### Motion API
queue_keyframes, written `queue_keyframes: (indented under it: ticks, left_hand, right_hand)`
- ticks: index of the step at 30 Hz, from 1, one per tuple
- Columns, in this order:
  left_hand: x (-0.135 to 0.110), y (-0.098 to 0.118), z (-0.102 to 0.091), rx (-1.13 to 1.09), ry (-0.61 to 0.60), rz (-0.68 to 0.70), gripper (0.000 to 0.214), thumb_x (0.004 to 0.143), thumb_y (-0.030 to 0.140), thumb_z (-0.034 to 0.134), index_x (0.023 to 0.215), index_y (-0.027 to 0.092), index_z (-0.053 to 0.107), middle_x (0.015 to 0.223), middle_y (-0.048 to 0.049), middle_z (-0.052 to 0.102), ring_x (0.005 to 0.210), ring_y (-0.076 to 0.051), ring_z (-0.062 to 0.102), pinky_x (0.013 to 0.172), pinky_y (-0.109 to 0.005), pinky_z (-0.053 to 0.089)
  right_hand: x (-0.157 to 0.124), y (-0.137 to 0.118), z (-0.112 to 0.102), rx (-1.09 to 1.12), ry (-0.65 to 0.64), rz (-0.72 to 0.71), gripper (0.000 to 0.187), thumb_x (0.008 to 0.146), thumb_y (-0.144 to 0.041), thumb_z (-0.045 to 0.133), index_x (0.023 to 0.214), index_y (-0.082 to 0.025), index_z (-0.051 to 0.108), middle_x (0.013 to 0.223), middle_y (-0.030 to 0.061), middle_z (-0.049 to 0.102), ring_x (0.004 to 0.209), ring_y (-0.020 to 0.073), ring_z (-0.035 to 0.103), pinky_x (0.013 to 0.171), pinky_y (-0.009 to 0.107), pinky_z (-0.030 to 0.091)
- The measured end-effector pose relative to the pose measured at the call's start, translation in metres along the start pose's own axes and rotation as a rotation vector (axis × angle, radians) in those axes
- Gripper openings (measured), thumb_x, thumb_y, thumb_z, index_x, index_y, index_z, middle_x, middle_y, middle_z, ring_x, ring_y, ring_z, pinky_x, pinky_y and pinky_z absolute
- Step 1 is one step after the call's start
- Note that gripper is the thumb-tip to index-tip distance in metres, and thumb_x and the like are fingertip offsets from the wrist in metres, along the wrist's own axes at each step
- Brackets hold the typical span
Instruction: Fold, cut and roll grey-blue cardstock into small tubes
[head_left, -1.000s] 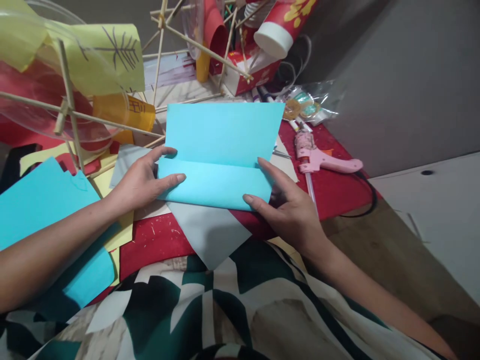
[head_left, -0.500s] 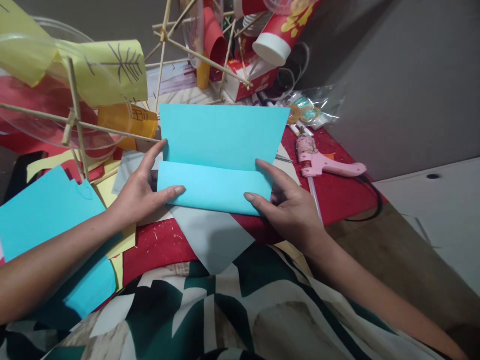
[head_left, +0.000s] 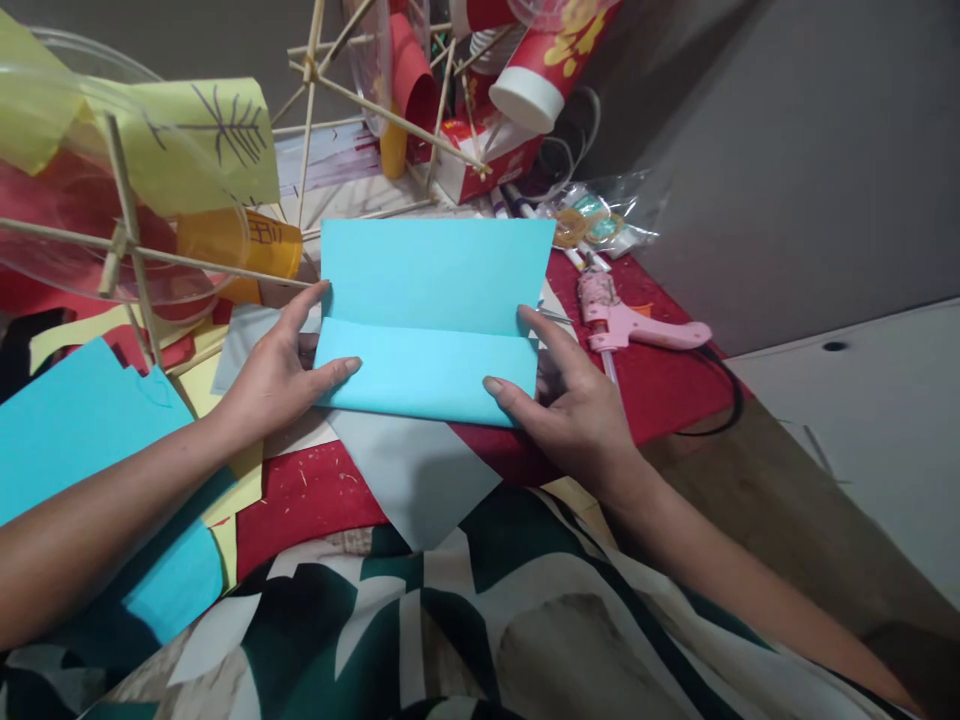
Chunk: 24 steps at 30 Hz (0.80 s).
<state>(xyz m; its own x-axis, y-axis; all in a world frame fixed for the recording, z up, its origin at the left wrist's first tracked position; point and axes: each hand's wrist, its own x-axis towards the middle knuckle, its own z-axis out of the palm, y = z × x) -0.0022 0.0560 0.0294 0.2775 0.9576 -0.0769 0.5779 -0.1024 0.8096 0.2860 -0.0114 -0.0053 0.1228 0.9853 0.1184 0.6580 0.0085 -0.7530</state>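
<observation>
A light blue paper sheet (head_left: 435, 300) lies in front of me with its near edge folded up into a flap. My left hand (head_left: 281, 370) grips the flap's left end, thumb on top and forefinger along the sheet's edge. My right hand (head_left: 574, 400) grips the flap's right end the same way, thumb pressing the fold. Under the sheet lies a pale grey paper (head_left: 416, 475) on a red table cover (head_left: 315, 490).
A pink glue gun (head_left: 630, 320) with a black cord lies right of the sheet. More blue paper (head_left: 82, 420) and yellow paper lie at the left. A bamboo stick frame (head_left: 330, 70) with clear plastic, a red cup, a red box and a plastic bag crowd the back.
Both hands stay pinched on the folded flap. The sheet and hands have shifted slightly left in view as my head moved.
</observation>
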Motion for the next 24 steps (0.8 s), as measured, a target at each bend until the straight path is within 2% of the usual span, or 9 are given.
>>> queue_keyframes:
  ticks: [4, 7, 9, 12, 14, 16, 19, 21, 24]
  left_hand:
    - [-0.007, -0.002, 0.003, 0.366, 0.141, 0.208, 0.077, 0.086, 0.040, 0.069, 0.154, 0.019, 0.039, 0.142, -0.0186, 0.057, 0.116, -0.034, 0.065, 0.090, -0.048, 0.059]
    - [-0.011, -0.005, 0.005, 0.661, 0.244, 0.446, 0.057, 0.092, 0.035, 0.062, 0.145, 0.017, 0.051, 0.148, -0.0203, 0.054, 0.130, -0.037, 0.056, 0.104, -0.055, 0.050]
    - [-0.012, -0.007, 0.005, 0.757, 0.220, 0.618, 0.040, 0.096, 0.026, 0.055, 0.134, 0.017, 0.061, 0.143, -0.0191, 0.060, 0.131, -0.037, 0.056, 0.107, -0.057, 0.047]
    - [-0.014, -0.007, 0.007, 0.815, 0.052, 0.811, 0.036, 0.100, 0.016, 0.045, 0.128, 0.017, 0.067, 0.136, -0.0166, 0.067, 0.127, -0.033, 0.061, 0.106, -0.052, 0.050]
    - [-0.017, -0.003, 0.010, 0.864, -0.018, 0.833, 0.041, 0.101, 0.013, 0.041, 0.135, 0.016, 0.063, 0.142, -0.0170, 0.063, 0.132, -0.032, 0.058, 0.108, -0.050, 0.049]
    - [-0.022, 0.002, 0.016, 0.924, -0.038, 0.806, 0.046, 0.101, 0.014, 0.043, 0.146, 0.018, 0.055, 0.152, -0.0164, 0.054, 0.142, -0.033, 0.049, 0.114, -0.050, 0.043]
    - [-0.026, 0.009, 0.026, 0.990, -0.073, 0.791, 0.056, 0.101, 0.029, 0.053, 0.156, 0.027, 0.043, 0.163, -0.0107, 0.040, 0.152, -0.036, 0.033, 0.122, -0.053, 0.030]
    - [-0.026, 0.011, 0.031, 1.006, -0.101, 0.796, 0.059, 0.100, 0.037, 0.056, 0.157, 0.030, 0.041, 0.164, -0.0079, 0.038, 0.153, -0.035, 0.031, 0.123, -0.053, 0.027]
    - [-0.021, 0.011, 0.034, 1.001, -0.158, 0.768, 0.060, 0.100, 0.041, 0.055, 0.157, 0.028, 0.041, 0.163, -0.0106, 0.040, 0.152, -0.036, 0.033, 0.122, -0.054, 0.028]
  right_hand:
    - [0.000, -0.002, -0.001, -0.018, -0.015, 0.005, 0.074, 0.081, -0.042, 0.071, 0.148, -0.018, 0.051, 0.065, -0.0016, 0.046, 0.054, 0.0176, 0.045, 0.050, 0.031, 0.042]
    - [0.001, -0.003, -0.001, -0.014, -0.016, 0.001, 0.073, 0.082, -0.041, 0.069, 0.149, -0.017, 0.051, 0.064, -0.0021, 0.046, 0.054, 0.0175, 0.046, 0.051, 0.031, 0.042]
    - [0.001, -0.003, 0.000, -0.021, -0.021, -0.003, 0.072, 0.083, -0.042, 0.068, 0.148, -0.017, 0.051, 0.068, -0.0007, 0.051, 0.054, 0.0173, 0.047, 0.052, 0.031, 0.043]
    - [0.002, -0.002, 0.001, -0.034, -0.033, -0.012, 0.070, 0.084, -0.044, 0.066, 0.147, -0.017, 0.051, 0.076, 0.0028, 0.058, 0.055, 0.0179, 0.050, 0.053, 0.033, 0.044]
    - [0.002, -0.003, 0.001, -0.039, -0.032, -0.024, 0.070, 0.085, -0.044, 0.066, 0.147, -0.017, 0.051, 0.075, 0.0031, 0.059, 0.055, 0.0188, 0.051, 0.053, 0.034, 0.045]
    - [0.003, -0.003, 0.001, -0.049, -0.027, -0.032, 0.069, 0.086, -0.044, 0.066, 0.148, -0.018, 0.050, 0.071, 0.0017, 0.056, 0.055, 0.0198, 0.052, 0.052, 0.035, 0.046]
    - [0.004, -0.005, 0.001, -0.071, -0.017, -0.036, 0.068, 0.087, -0.044, 0.064, 0.148, -0.019, 0.049, 0.069, 0.0010, 0.056, 0.055, 0.0205, 0.053, 0.054, 0.036, 0.048]
    - [0.005, -0.006, 0.001, -0.082, -0.016, -0.030, 0.067, 0.087, -0.043, 0.064, 0.148, -0.020, 0.049, 0.075, 0.0028, 0.061, 0.056, 0.0205, 0.055, 0.056, 0.036, 0.049]
    - [0.007, -0.004, 0.002, -0.102, -0.036, -0.024, 0.067, 0.088, -0.044, 0.062, 0.150, -0.020, 0.047, 0.084, 0.0053, 0.067, 0.059, 0.0210, 0.058, 0.058, 0.037, 0.049]
